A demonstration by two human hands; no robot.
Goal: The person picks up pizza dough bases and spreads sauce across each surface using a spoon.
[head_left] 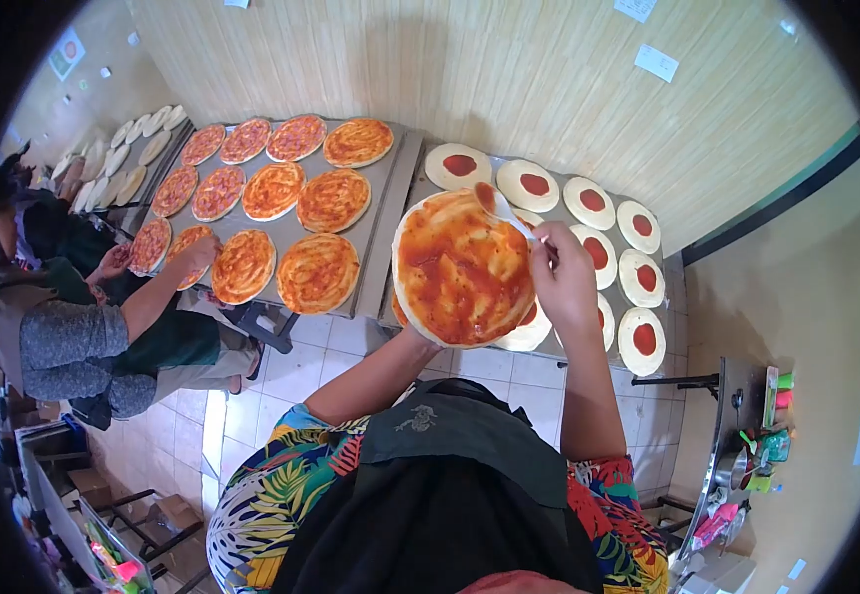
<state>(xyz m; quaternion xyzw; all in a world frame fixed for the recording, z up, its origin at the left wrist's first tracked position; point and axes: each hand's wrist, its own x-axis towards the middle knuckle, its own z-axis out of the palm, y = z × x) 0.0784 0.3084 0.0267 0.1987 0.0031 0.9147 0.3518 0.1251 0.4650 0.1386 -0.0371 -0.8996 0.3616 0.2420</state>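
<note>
head view: the left hand [424, 338] is holding the saucy dough [465, 272] from below, likely leaving its top free for the spoon [511, 215]. i cannot tell how open that hand is. above the dough, the right hand [566, 275] is pinching the spoon's handle, fingers together.

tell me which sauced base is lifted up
The base beneath the spoon in the right hand, raised nearest the camera; the other sauced bases lie flat.
</note>
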